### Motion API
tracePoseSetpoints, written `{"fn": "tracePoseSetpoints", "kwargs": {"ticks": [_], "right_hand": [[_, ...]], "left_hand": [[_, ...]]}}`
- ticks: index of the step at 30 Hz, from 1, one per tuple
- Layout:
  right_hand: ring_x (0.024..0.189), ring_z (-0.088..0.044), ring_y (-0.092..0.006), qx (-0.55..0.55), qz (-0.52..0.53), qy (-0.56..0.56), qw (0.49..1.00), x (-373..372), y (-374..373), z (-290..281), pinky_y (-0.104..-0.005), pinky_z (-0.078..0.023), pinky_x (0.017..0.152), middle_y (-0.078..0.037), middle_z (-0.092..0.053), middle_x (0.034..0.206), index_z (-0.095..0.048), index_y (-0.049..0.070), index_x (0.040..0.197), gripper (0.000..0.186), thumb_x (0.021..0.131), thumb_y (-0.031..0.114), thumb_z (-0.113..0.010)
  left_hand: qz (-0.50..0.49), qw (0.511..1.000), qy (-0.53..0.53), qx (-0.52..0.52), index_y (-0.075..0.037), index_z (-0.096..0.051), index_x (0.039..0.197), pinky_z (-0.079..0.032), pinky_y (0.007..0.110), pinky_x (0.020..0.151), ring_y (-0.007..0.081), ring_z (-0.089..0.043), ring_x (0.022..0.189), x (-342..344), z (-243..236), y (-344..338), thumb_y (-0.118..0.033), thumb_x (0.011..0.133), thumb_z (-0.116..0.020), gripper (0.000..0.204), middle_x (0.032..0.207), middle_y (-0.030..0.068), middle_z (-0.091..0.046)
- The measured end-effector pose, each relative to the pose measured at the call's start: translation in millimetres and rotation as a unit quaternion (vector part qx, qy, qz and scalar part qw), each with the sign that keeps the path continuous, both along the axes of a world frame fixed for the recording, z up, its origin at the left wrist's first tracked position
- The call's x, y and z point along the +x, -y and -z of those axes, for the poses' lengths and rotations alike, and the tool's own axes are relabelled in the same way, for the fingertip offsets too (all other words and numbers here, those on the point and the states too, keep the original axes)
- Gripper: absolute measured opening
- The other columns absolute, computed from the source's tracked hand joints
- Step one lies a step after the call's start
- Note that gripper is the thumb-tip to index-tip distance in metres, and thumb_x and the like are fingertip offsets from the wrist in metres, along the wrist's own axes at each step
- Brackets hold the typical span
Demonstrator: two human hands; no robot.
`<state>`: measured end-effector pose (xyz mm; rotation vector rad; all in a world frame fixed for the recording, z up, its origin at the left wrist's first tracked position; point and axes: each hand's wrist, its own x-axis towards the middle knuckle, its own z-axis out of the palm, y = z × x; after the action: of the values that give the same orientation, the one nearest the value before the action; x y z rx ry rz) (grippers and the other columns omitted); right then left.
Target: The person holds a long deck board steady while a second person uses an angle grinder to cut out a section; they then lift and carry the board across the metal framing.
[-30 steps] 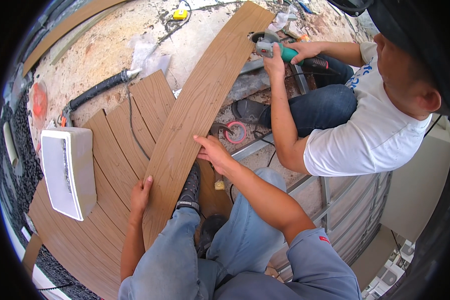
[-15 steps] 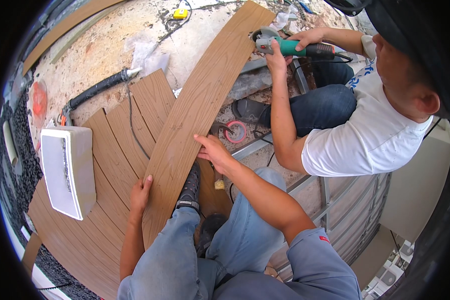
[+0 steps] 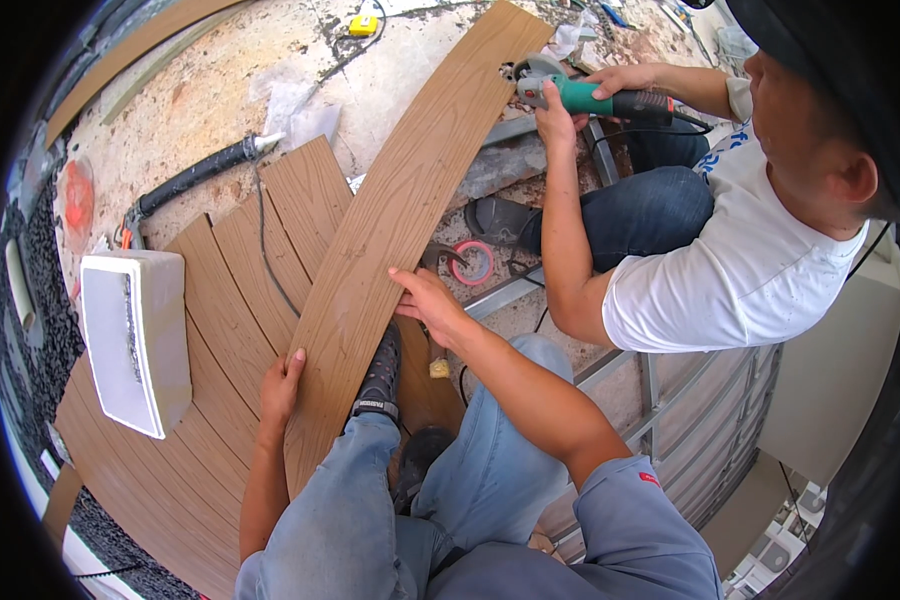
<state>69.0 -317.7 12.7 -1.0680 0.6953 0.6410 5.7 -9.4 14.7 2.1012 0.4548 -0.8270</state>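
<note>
A long brown wood-grain plank (image 3: pixel 420 180) lies diagonally across my lap area, its far end at the top. My left hand (image 3: pixel 282 385) grips its left edge at the near part, thumb on top. Farther up, my right hand (image 3: pixel 420 298) is closed on the right edge, thumb on the face and fingers reaching underneath. A co-worker in a white shirt (image 3: pixel 720 280) holds a green and black angle grinder (image 3: pixel 585 96) with both hands, its disc at the plank's far right edge, where small debris shows. My sneaker shows beside the plank, below my right hand.
Laid planks (image 3: pixel 220 380) cover the lower left, with a white foam box (image 3: pixel 120 340) on them. Metal framing (image 3: pixel 650 420) spans the lower right. Pink tape roll (image 3: pixel 470 263), black hose (image 3: pixel 195 180), cords and yellow tape measure (image 3: pixel 362 25) lie on the rough floor.
The co-worker's grinder has turned more level and shifted slightly rightward, and debris now shows at the cut point. My hands and the plank have stayed almost still.
</note>
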Motion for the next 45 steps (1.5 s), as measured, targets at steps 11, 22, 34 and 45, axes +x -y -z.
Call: {"fn": "tracePoseSetpoints", "kwargs": {"ticks": [11,22,34,45], "right_hand": [[0.120,-0.057,-0.0255,0.000,-0.017,-0.002,1.000,1.2,1.1,-2.0,-0.0395,-0.043,0.104,-0.015,-0.056,0.133,-0.048,-0.003,0.136,0.059,0.097,0.040,-0.058],[0.118,-0.058,-0.0236,0.000,-0.006,-0.002,1.000,1.5,-0.3,-3.8,-0.0386,-0.044,0.104,-0.014,-0.059,0.130,-0.050,-0.002,0.134,0.055,0.097,0.038,-0.058],[0.117,-0.058,-0.0232,0.003,-0.009,-0.001,1.000,2.0,1.0,-6.0,-0.0380,-0.044,0.103,-0.013,-0.059,0.130,-0.051,-0.001,0.134,0.054,0.097,0.038,-0.057],[0.117,-0.057,-0.0232,-0.001,-0.010,-0.006,1.000,2.1,0.6,-5.8,-0.0380,-0.044,0.103,-0.013,-0.059,0.130,-0.051,-0.001,0.134,0.054,0.097,0.038,-0.058]], "left_hand": [[-0.002,1.000,0.007,-0.001,0.007,-0.066,0.109,-0.048,0.039,0.085,0.0322,-0.066,0.092,-2.5,6.1,-2.8,-0.061,0.095,-0.051,0.071,0.096,0.0255,-0.068],[0.005,1.000,0.013,0.010,0.007,-0.066,0.106,-0.048,0.040,0.084,0.0335,-0.065,0.091,-2.7,7.5,-4.1,-0.061,0.095,-0.051,0.071,0.095,0.0263,-0.068],[0.013,1.000,0.000,0.026,0.007,-0.066,0.108,-0.048,0.041,0.085,0.0342,-0.065,0.092,0.3,1.0,0.1,-0.063,0.094,-0.050,0.074,0.096,0.0269,-0.067],[0.016,1.000,0.002,0.022,0.006,-0.065,0.109,-0.048,0.041,0.086,0.0357,-0.065,0.093,-0.7,4.3,-3.2,-0.062,0.095,-0.050,0.072,0.097,0.0273,-0.068]]}}
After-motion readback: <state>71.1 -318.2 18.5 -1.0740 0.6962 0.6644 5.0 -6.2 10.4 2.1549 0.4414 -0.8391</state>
